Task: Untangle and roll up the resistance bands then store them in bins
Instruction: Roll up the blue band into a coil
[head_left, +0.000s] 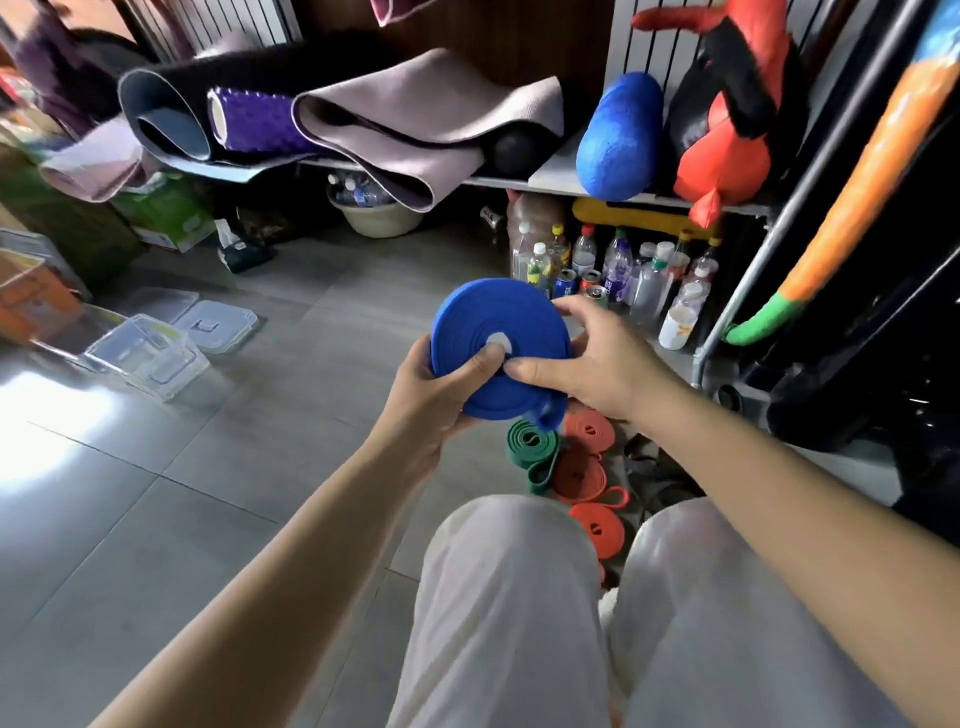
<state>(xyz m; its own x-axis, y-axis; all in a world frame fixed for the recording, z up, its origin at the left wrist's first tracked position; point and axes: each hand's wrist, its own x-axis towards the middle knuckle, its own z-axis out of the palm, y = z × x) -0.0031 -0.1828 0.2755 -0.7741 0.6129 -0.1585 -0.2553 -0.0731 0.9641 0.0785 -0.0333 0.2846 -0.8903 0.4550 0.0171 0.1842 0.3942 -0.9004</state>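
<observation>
**Item: blue band** (498, 348), wound into a flat disc. It is being held in mid-air above the knees, between both hands, with its broad face turning toward the camera and its winding axis pointing roughly at the person. A short loose end (545, 415) is hanging off the lower edge, so the roll is probably not quite finished.

**Left hand** (441, 384): it is cupping the lower-left rim, with fingers curling behind the disc and the thumb pressing on the face near the centre.

**Right hand** (597, 358): it is gripping the upper-right rim, with fingers wrapping over the edge and the thumb meeting the face beside the left thumb. Both hands are closing on the roll; neither is spread.

**Destination: clear bins** (148, 356). They are sitting on the floor (260, 467), well apart from the roll, ahead and to the left, with lids (215, 325) lying just beside them. The left hand is the nearer one (a leftward carry looks likely).

**Also in stock:** a green band (532, 441) and orange bands (579, 473), already coiled, are lying on the floor just below the hands.
</observation>
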